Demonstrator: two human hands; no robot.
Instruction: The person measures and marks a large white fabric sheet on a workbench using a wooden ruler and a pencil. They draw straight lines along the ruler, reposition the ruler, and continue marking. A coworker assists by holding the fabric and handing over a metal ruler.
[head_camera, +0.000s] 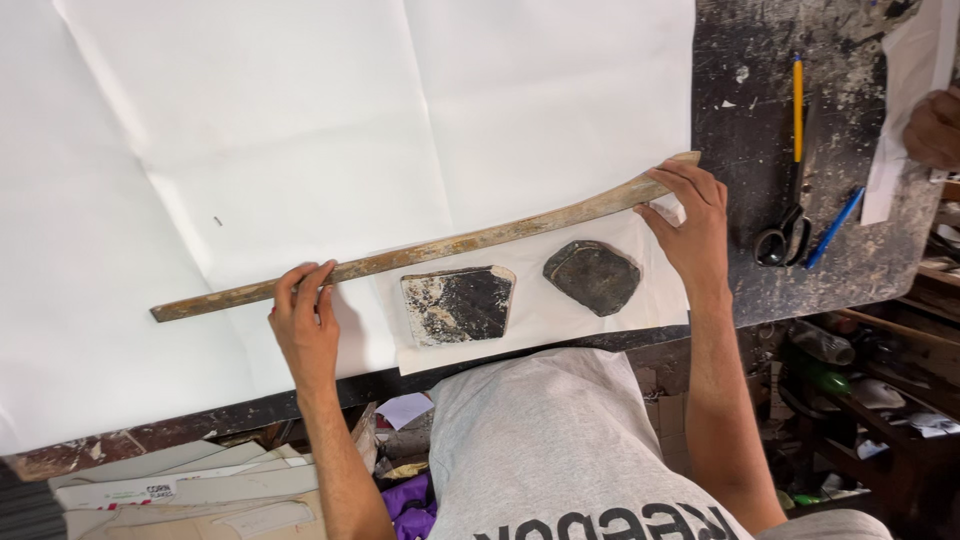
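Observation:
A long worn wooden stick lies slantwise across a big white paper sheet on the work table. My left hand presses down on its lower left part, fingers flat on the wood. My right hand holds down its upper right end at the paper's edge. Between my hands, just below the stick, rest two dark flat stones: a squarish one and a rounder one, both on the paper.
On the dark stained table to the right lie black-handled scissors, a yellow pencil and a blue pen. Another person's hand rests on a white sheet at the far right. Clutter and cardboard sit under the table.

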